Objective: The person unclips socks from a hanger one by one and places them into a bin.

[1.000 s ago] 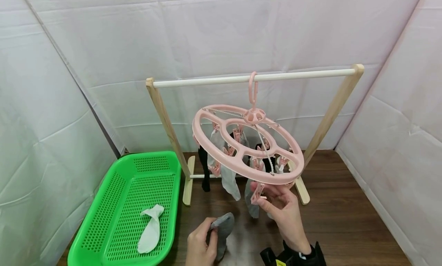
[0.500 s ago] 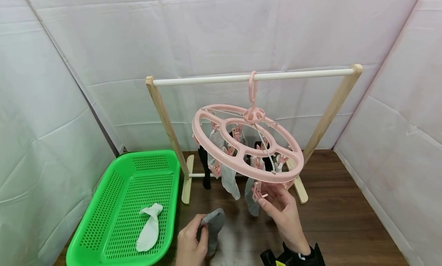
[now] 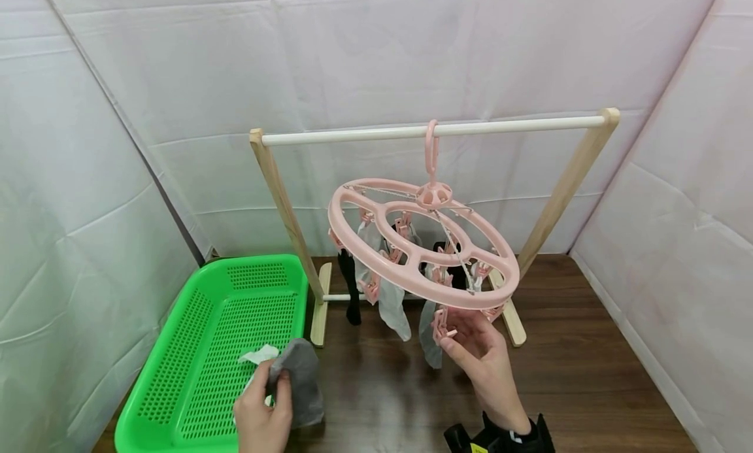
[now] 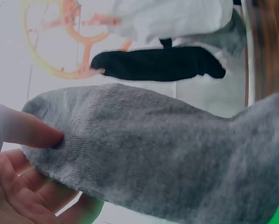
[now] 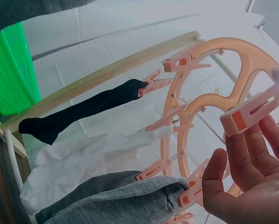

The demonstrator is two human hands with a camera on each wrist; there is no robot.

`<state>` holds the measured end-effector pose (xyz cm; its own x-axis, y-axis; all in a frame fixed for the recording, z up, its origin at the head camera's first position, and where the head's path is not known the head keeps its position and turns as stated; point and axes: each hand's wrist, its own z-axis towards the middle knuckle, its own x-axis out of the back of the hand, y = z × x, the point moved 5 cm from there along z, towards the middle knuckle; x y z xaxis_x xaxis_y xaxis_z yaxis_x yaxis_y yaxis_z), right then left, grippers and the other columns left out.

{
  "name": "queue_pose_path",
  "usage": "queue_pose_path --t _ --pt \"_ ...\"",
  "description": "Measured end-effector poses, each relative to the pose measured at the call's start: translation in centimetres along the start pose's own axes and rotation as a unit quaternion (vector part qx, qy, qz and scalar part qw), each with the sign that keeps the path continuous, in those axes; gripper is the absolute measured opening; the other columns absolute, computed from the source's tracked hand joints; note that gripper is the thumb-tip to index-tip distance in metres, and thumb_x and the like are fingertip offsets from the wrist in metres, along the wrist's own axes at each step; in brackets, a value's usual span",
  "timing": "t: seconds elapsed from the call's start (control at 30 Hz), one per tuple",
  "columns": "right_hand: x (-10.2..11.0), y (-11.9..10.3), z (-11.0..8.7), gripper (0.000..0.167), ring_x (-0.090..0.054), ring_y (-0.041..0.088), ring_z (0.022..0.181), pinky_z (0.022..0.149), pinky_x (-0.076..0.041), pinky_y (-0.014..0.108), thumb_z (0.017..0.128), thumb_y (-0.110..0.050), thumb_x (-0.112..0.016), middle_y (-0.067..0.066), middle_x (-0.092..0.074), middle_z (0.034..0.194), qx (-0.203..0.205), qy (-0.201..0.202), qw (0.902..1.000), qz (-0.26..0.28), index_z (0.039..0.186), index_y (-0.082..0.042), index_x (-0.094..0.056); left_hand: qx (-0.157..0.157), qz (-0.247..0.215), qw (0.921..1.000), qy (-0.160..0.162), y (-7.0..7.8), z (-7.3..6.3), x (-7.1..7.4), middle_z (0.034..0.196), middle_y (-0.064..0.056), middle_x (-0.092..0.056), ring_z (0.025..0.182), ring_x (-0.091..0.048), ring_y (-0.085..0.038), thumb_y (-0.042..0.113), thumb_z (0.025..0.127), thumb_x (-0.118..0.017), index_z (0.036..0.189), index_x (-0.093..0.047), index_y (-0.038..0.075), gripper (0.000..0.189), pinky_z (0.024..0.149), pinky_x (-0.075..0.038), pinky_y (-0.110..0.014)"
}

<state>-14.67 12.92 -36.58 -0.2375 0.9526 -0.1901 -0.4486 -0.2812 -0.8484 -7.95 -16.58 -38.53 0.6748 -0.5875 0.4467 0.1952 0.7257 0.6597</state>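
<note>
A grey sock (image 3: pixel 300 387) hangs from the pinch of my left hand (image 3: pixel 265 401), over the basket's right edge. Up close in the left wrist view, the thumb presses on one end of the sock's grey cloth (image 4: pixel 153 144). My right hand (image 3: pixel 482 355) is at the front rim of a round pink sock hanger (image 3: pixel 382 260). Its fingers and thumb hold a pink clothes peg (image 5: pixel 251 112) that has no sock in it. Other pegs on the hanger hold socks, among them a black sock (image 5: pixel 83 109), a white sock (image 5: pixel 79 163) and a grey one (image 5: pixel 125 200).
A green basket (image 3: pixel 159 348) stands at the left with a white sock (image 3: pixel 259 355) in it, partly behind my left hand. The hanger hooks over the white bar (image 3: pixel 353 136) of a wooden stand (image 3: pixel 276 204). White cloth walls (image 3: pixel 176 80) surround the brown table (image 3: pixel 588 374).
My left hand has carried the grey sock leftward, from in front of the hanger to the basket's right edge. The right hand has stayed at the peg, and the hanger has barely moved.
</note>
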Motion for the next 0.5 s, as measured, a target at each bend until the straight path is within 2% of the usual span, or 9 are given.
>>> queue_pose_path --t 0.13,0.2,0.3,0.37,0.43,0.5 --pt "-0.1 -0.1 0.0 0.039 -0.060 0.018 0.104 0.085 -0.048 0.027 0.088 0.017 -0.054 0.010 -0.062 0.117 0.009 -0.003 0.9999 0.008 0.126 0.005 -0.053 0.038 0.004 0.9990 0.024 -0.7 0.6 1.2 0.077 -0.023 -0.067 0.061 -0.067 -0.037 -0.014 0.081 -0.064 0.096 -0.065 -0.006 0.017 0.051 -0.051 -0.022" --pt "-0.2 -0.1 0.0 0.040 -0.059 0.018 0.103 0.085 -0.048 0.027 0.088 0.018 -0.054 0.010 -0.062 0.118 0.013 -0.005 0.9998 0.011 0.127 0.005 -0.053 0.050 0.009 0.9978 0.042 -1.0 1.0 2.0 0.078 -0.025 -0.067 0.057 -0.068 -0.032 -0.013 0.082 -0.064 0.096 -0.065 -0.007 0.016 0.049 -0.047 -0.014" --pt "-0.2 0.0 -0.1 0.042 -0.059 0.018 0.103 0.085 -0.048 0.027 0.089 0.018 -0.053 0.010 -0.061 0.119 0.008 -0.005 0.9999 0.011 0.128 0.005 -0.052 0.075 0.019 0.9952 0.060 -1.6 1.7 3.1 0.080 -0.026 -0.067 0.053 -0.065 -0.007 -0.010 0.084 -0.064 0.098 -0.065 -0.007 0.014 0.047 -0.043 -0.010" --pt "-0.2 0.1 -0.1 0.042 -0.059 0.018 0.103 0.085 -0.048 0.027 0.089 0.017 -0.054 0.010 -0.061 0.119 0.004 -0.002 1.0000 0.007 0.128 0.005 -0.052 0.094 0.027 0.9931 0.065 -2.0 2.1 3.8 0.082 -0.026 -0.067 0.051 -0.055 0.012 -0.007 0.086 -0.063 0.100 -0.065 -0.006 0.014 0.046 -0.039 -0.008" --pt "-0.2 0.1 -0.2 0.042 -0.059 0.018 0.103 0.085 -0.048 0.027 0.088 0.017 -0.054 0.010 -0.061 0.119 0.001 -0.001 1.0000 0.004 0.129 0.005 -0.052 0.111 0.038 0.9904 0.073 -2.4 2.4 4.4 0.083 -0.027 -0.067 0.052 -0.044 0.021 -0.005 0.087 -0.063 0.102 -0.065 -0.007 0.015 0.045 -0.037 -0.008" --pt "-0.1 0.1 -0.1 0.042 -0.060 0.018 0.102 0.084 -0.048 0.026 0.088 0.017 -0.055 0.010 -0.061 0.117 -0.004 0.002 1.0000 0.001 0.129 0.005 -0.052 0.124 0.046 0.9877 0.085 -2.7 2.5 5.0 0.085 -0.029 -0.066 0.053 -0.039 0.025 -0.004 0.088 -0.062 0.103 -0.065 -0.008 0.015 0.044 -0.035 -0.008"
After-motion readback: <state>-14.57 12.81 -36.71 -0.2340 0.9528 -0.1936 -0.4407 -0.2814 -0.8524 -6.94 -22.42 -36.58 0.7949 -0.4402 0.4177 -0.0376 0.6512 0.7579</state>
